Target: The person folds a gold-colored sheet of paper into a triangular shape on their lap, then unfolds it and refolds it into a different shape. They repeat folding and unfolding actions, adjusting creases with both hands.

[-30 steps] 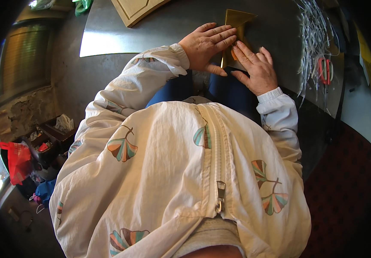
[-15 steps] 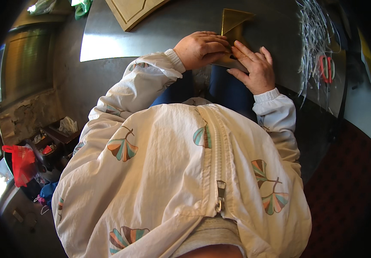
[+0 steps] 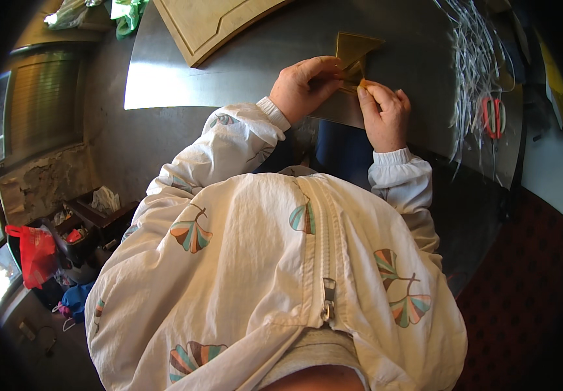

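**Fold pinched tighter on the gold sheet**

Curled now from flat a second ago: left hand (image 3: pixel 307 88), fingers then spread over the gold paper (image 3: pixel 353 55), now bunched, thumb and fingertips nipping the paper's lower edge. Drawn in likewise: right hand (image 3: pixel 385 114), earlier resting open beside the sheet, now closed to a narrow pinch on the same fold, fingertips almost touching those of the left. Paper itself changed in outline, showing a pointed, triangular top above the hands where a squarer piece lay before. Judged from this: past the flattening stage, into creasing a small detail at the bottom corner, with both hands needed to hold it.

Lies on the grey table (image 3: pixel 229 72), near its front edge, straight ahead of the body, partly hidden under the fingers.

Elsewhere on the table: tan board (image 3: pixel 216 23) with routed lines at the far left, well apart from the hands; heap of thin white strips (image 3: pixel 470 58) to the right; red-handled scissors (image 3: pixel 493 117) just beside that heap. Green crumpled stuff (image 3: pixel 128 13) past the board's corner.

Below left, down on the floor: red bag (image 3: pixel 33 254), dark box (image 3: pixel 92 221) of odds and ends, blue bundle (image 3: pixel 76 300). Dark red patterned flooring at lower right. Pale jacket (image 3: pixel 262 280) with fan-leaf print filling the foreground.
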`<action>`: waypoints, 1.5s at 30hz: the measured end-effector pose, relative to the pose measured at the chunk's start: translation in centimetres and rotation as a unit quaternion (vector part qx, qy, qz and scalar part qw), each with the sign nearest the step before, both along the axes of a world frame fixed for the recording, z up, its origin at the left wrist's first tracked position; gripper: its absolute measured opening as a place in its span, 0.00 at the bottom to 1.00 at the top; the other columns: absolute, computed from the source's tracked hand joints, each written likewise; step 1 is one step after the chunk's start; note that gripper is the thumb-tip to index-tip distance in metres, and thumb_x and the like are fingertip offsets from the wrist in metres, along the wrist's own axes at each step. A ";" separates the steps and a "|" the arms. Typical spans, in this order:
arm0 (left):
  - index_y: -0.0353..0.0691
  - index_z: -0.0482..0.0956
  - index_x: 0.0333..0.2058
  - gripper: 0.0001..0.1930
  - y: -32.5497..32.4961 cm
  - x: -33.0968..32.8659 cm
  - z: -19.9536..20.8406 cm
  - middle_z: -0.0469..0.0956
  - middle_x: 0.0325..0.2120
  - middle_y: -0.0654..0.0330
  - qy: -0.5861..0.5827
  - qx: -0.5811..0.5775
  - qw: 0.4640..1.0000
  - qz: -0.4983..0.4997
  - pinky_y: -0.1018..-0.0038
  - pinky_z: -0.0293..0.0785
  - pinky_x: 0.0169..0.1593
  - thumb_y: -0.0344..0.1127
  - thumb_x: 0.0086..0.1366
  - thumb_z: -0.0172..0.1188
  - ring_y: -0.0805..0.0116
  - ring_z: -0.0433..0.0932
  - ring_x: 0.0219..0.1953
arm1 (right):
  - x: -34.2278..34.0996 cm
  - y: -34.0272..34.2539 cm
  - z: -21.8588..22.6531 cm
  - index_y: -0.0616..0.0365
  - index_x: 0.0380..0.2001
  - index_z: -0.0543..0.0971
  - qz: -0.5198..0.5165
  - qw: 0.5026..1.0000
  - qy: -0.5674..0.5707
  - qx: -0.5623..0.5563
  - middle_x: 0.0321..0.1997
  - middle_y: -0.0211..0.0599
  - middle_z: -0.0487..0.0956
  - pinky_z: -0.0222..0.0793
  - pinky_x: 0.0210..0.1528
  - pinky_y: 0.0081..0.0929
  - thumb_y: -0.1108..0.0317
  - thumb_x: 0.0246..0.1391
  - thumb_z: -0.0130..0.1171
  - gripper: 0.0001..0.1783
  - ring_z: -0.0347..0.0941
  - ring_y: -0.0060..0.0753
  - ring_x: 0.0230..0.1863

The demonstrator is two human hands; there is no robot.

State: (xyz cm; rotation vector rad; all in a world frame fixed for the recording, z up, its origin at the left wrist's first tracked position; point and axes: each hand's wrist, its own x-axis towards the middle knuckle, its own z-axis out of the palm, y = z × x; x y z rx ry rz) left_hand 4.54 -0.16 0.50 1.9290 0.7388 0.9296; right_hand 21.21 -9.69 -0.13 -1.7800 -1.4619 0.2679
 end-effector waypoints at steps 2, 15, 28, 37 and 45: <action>0.37 0.79 0.45 0.14 -0.1 0.2 0.0 0.83 0.37 0.54 -0.035 -0.044 0.998 0.024 0.72 0.81 0.43 0.26 0.59 0.65 0.60 0.84 0.38 | -0.1 0.3 0.1 0.53 0.33 0.82 -0.011 1.000 -0.001 -0.004 0.39 0.31 0.84 0.54 0.59 0.44 0.60 0.59 0.58 0.09 0.79 0.35 0.40; 0.37 0.77 0.49 0.22 1.2 1.0 0.1 0.81 0.36 0.54 0.027 0.126 0.991 0.042 0.68 0.79 0.44 0.26 0.53 0.69 0.57 0.82 0.39 | -0.6 1.6 -0.3 0.56 0.25 0.81 -0.058 0.998 -0.002 -0.012 0.34 0.32 0.84 0.56 0.57 0.47 0.63 0.52 0.59 0.09 0.78 0.36 0.37; 0.40 0.71 0.55 0.24 0.6 -0.2 -0.3 0.81 0.46 0.58 0.098 0.151 0.982 0.057 0.60 0.69 0.55 0.28 0.59 0.60 0.56 0.79 0.48 | -0.8 2.7 0.6 0.56 0.18 0.79 -0.070 0.996 -0.029 -0.049 0.28 0.32 0.82 0.59 0.52 0.47 0.60 0.54 0.60 0.15 0.77 0.38 0.34; 0.37 0.65 0.61 0.26 0.1 -0.1 -0.4 0.81 0.47 0.58 0.155 0.171 0.973 0.030 0.58 0.66 0.62 0.25 0.62 0.54 0.56 0.79 0.49 | -0.6 4.2 2.5 0.58 0.18 0.79 -0.076 0.976 -0.070 -0.193 0.26 0.37 0.81 0.61 0.49 0.46 0.58 0.54 0.56 0.17 0.76 0.44 0.31; 0.35 0.66 0.59 0.26 -0.2 -0.1 -0.2 0.78 0.51 0.56 0.160 0.152 0.975 0.027 0.55 0.62 0.64 0.24 0.61 0.54 0.57 0.76 0.55 | -0.6 5.3 3.7 0.57 0.20 0.82 -0.083 0.953 -0.070 -0.284 0.24 0.41 0.81 0.63 0.50 0.45 0.57 0.54 0.53 0.18 0.77 0.48 0.30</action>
